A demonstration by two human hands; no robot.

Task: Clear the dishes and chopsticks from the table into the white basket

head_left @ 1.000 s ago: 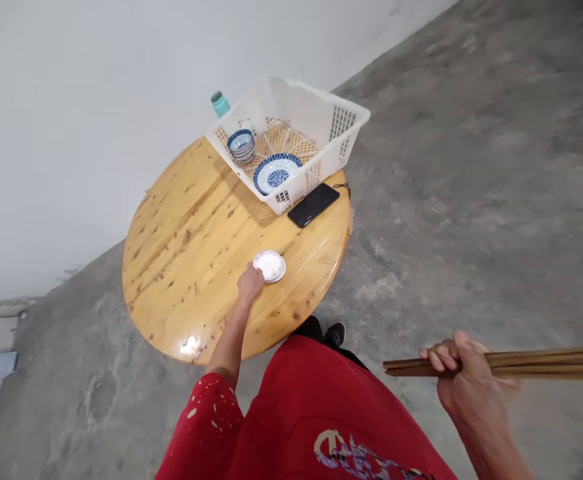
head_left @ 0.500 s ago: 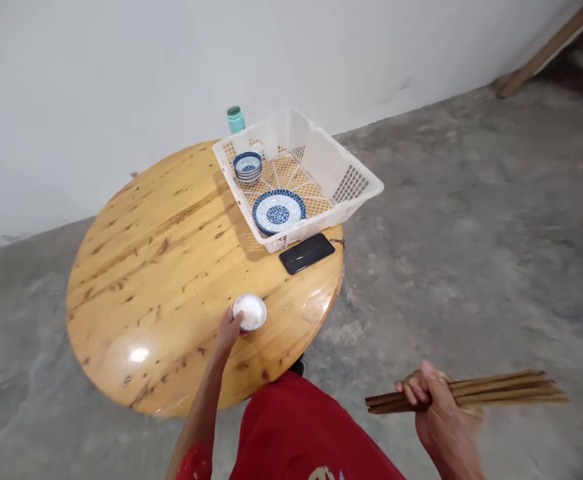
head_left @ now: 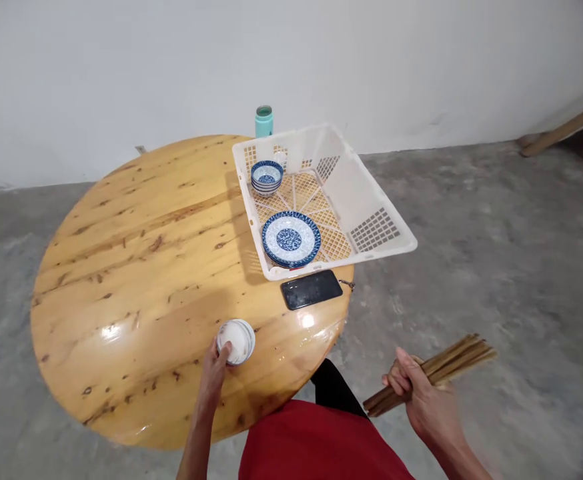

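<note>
My left hand (head_left: 215, 365) had its fingers curled on the near-left rim of the dish (head_left: 236, 341), which sat on the table (head_left: 136, 267) just ahead of the fingertips. My right hand (head_left: 418, 397) was clenched on the chopsticks (head_left: 436, 370), well off the table's edge, so the left was plainly nearer. The bundle's long axis ran up and away to the right; half a second before it had lain nearly level.
</note>
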